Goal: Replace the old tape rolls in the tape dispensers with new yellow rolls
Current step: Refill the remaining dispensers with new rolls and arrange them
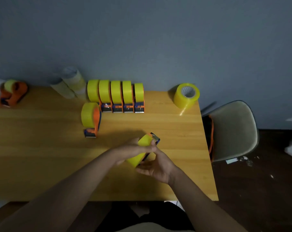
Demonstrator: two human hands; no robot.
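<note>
Over the middle of the wooden table [41,148], both my hands hold one tape dispenser carrying a yellow roll [142,148], its metal blade end pointing up and right. My left hand [128,150] grips the roll from the left. My right hand [156,164] cups it from below, thumb on top. A row of several dispensers with yellow rolls [116,96] stands at the back. One more loaded dispenser [90,118] stands in front of the row's left end. A stack of loose yellow rolls [186,96] sits at the back right.
Pale clear old rolls [69,84] lean against the wall at the back. Orange dispensers [11,94] sit at the far left edge. A grey chair [234,131] stands just off the table's right edge, over a dark floor with scraps.
</note>
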